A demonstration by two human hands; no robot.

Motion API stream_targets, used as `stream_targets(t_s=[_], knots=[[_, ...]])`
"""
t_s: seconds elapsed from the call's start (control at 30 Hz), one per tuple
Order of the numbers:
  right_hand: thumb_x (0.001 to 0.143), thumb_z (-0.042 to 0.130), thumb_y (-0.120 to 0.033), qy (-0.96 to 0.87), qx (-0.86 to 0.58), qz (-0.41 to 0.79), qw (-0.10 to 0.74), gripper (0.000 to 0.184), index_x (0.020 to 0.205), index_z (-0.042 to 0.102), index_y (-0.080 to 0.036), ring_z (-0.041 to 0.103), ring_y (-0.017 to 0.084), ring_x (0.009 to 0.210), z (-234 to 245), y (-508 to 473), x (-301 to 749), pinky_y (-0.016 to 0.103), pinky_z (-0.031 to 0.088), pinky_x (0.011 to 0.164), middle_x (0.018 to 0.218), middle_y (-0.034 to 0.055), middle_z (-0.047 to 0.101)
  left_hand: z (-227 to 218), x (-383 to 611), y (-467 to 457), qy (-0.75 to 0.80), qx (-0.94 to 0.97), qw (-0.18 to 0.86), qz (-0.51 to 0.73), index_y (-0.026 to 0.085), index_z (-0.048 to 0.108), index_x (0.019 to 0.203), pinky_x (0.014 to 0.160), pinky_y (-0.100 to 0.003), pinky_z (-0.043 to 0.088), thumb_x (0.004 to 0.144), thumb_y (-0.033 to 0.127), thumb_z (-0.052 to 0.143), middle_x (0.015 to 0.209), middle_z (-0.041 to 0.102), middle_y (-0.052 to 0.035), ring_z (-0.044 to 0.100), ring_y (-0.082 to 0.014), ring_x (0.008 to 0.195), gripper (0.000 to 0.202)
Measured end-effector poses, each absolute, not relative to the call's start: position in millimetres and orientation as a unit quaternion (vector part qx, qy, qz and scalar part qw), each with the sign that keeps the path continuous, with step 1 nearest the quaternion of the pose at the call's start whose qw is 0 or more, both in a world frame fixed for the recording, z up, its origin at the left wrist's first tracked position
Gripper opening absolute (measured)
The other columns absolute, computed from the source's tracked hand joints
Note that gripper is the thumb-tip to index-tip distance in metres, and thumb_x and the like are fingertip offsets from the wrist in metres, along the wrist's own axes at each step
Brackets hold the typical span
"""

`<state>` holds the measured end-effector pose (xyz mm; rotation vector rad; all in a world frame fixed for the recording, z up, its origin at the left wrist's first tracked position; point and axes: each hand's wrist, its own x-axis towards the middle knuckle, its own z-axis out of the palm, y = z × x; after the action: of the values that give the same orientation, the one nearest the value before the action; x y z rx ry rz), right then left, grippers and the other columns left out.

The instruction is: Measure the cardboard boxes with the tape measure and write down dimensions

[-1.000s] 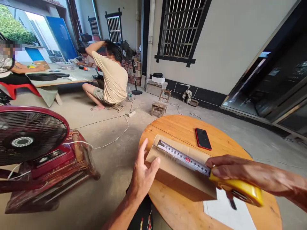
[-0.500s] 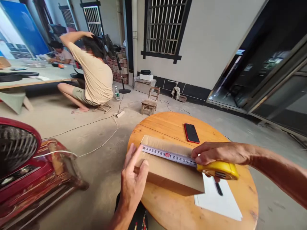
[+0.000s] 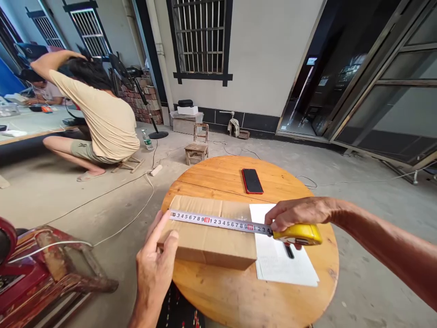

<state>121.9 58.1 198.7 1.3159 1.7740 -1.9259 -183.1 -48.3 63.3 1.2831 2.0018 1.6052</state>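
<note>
A cardboard box (image 3: pixel 211 246) lies on the round wooden table (image 3: pixel 273 300). My left hand (image 3: pixel 155 259) grips its left end, thumb on the top and fingers at the edge, with a fingertip at the metal end of the tape. In my right hand (image 3: pixel 293 213) is a yellow tape measure (image 3: pixel 302 234), held just past the box's right end. Its white blade stretches across the box top and beyond its right edge. Under the tape measure are white paper sheets (image 3: pixel 283 269) and a black pen (image 3: pixel 289 251), partly hidden by the hand.
A red-edged phone (image 3: pixel 252 181) lies toward the table's far side. On the left stands a red fan (image 3: pixel 17 273) on a wooden stool. A person (image 3: pixel 105 118) sits low near another table, beside a water bottle (image 3: pixel 147 140). A small wooden chair (image 3: pixel 197 146) stands beyond the table.
My right hand has drawn the tape measure further right, so more blade shows, now beyond the box's right edge. The left hand stays at the box's left end. The camera view has turned right.
</note>
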Motion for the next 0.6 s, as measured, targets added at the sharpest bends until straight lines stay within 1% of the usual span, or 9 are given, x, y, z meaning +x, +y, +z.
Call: stream_targets(t_s=[0.1,0.17,0.27,0.3,0.33,0.37,0.47,0.53,0.6], knots=[[0.079,0.06,-0.029,0.611,0.449,-0.643,0.111,0.015,0.083,0.065,-0.016,0.059,0.01,0.047,201,57,119,0.019,0.05,0.048,0.066,-0.0009,0.063,65,-183,-49,0.696,0.44,0.14,0.55,0.027,0.064,0.127,0.098,-0.03,0.049,0.083,0.052,0.056,0.137,0.06,-0.0014,0.053,-0.0269,0.129,0.051],[0.079,0.06,-0.028,0.615,0.459,-0.633,0.103,0.013,0.083,0.065,-0.016,0.06,0.011,0.048,203,56,118,0.02,0.05,0.048,0.066,-0.0009,0.063,67,-180,-50,0.701,0.435,0.15,0.545,0.029,0.06,0.131,0.098,-0.031,0.049,0.085,0.051,0.054,0.139,0.058,-0.001,0.052,-0.0269,0.13,0.052],[0.079,0.063,-0.029,0.609,0.474,-0.633,0.065,0.015,0.087,0.066,-0.017,0.064,0.014,0.053,202,53,124,0.022,0.052,0.051,0.069,0.0002,0.064,68,-176,-50,0.7,0.421,0.151,0.556,0.031,0.043,0.146,0.102,-0.035,0.047,0.089,0.047,0.053,0.146,0.051,-0.0019,0.049,-0.0268,0.132,0.06],[0.08,0.063,-0.032,0.606,0.469,-0.641,0.044,0.018,0.089,0.065,-0.017,0.066,0.015,0.056,201,51,128,0.024,0.052,0.052,0.071,0.0012,0.065,68,-175,-50,0.697,0.418,0.147,0.564,0.031,0.037,0.149,0.103,-0.035,0.046,0.089,0.046,0.053,0.148,0.048,-0.0026,0.048,-0.0266,0.133,0.063],[0.083,0.063,-0.036,0.601,0.461,-0.652,0.018,0.022,0.091,0.065,-0.016,0.068,0.017,0.06,199,47,132,0.025,0.053,0.054,0.074,0.0025,0.066,67,-174,-50,0.693,0.418,0.142,0.57,0.031,0.036,0.149,0.103,-0.035,0.046,0.09,0.045,0.053,0.15,0.046,-0.0031,0.047,-0.0263,0.134,0.063],[0.085,0.062,-0.042,0.594,0.453,-0.665,-0.01,0.027,0.092,0.064,-0.016,0.069,0.018,0.063,196,41,136,0.026,0.053,0.057,0.077,0.0039,0.067,66,-175,-50,0.686,0.426,0.142,0.572,0.031,0.04,0.147,0.103,-0.035,0.047,0.091,0.045,0.052,0.151,0.044,-0.0031,0.046,-0.026,0.135,0.059],[0.086,0.059,-0.054,0.544,0.449,-0.702,-0.098,0.039,0.096,0.061,-0.017,0.072,0.022,0.071,182,9,143,0.028,0.053,0.062,0.083,0.0065,0.069,62,-183,-53,0.647,0.485,0.166,0.565,0.028,0.061,0.128,0.105,-0.033,0.045,0.092,0.046,0.051,0.149,0.047,-0.0032,0.046,-0.0251,0.135,0.042],[0.087,0.055,-0.059,0.495,0.463,-0.723,-0.132,0.042,0.098,0.06,-0.019,0.073,0.022,0.073,169,-18,139,0.029,0.054,0.064,0.085,0.0063,0.07,61,-191,-57,0.619,0.539,0.184,0.54,0.027,0.062,0.127,0.11,-0.036,0.04,0.09,0.045,0.055,0.148,0.048,-0.0042,0.043,-0.0259,0.137,0.043],[0.086,0.05,-0.069,0.487,0.48,-0.718,-0.132,0.05,0.098,0.06,-0.021,0.071,0.023,0.075,153,-43,131,0.032,0.055,0.067,0.084,0.0056,0.07,62,-196,-63,0.612,0.584,0.179,0.502,0.028,0.054,0.136,0.115,-0.04,0.035,0.086,0.042,0.06,0.15,0.045,-0.0038,0.039,-0.0265,0.14,0.052]])
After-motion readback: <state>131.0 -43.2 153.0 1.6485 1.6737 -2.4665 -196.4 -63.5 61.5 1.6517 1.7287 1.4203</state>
